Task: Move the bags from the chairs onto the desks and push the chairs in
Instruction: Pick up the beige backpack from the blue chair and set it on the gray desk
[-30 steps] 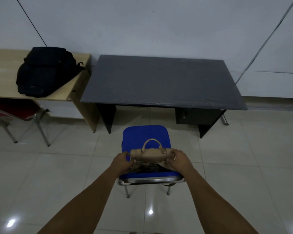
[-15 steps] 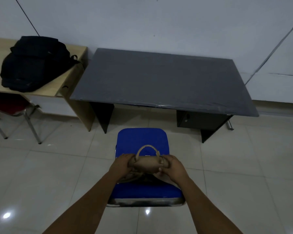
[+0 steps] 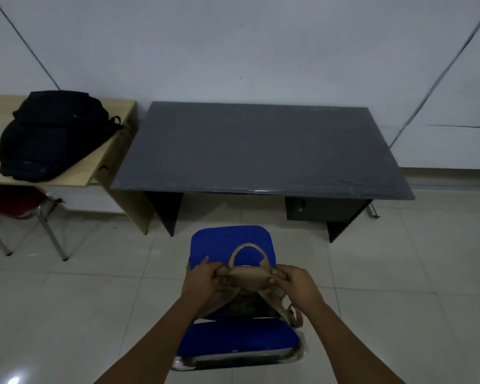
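A small tan bag (image 3: 247,278) with a looped handle is held above the blue chair (image 3: 230,241), which stands on the floor a little in front of the dark grey desk (image 3: 258,151). My left hand (image 3: 203,281) grips the bag's left end and my right hand (image 3: 294,284) grips its right end. The bag's straps hang down toward the seat. A black backpack (image 3: 47,137) lies on the light wooden desk (image 3: 106,151) at the left.
A red chair (image 3: 14,200) with metal legs is tucked under the wooden desk. The dark desk has a drawer unit (image 3: 324,210) under its right side. Both desks stand against the white wall. Pale floor tiles surround the blue chair.
Both hands have lifted the tan bag up off the blue chair's seat. The view has drawn closer to the chair and the dark desk.
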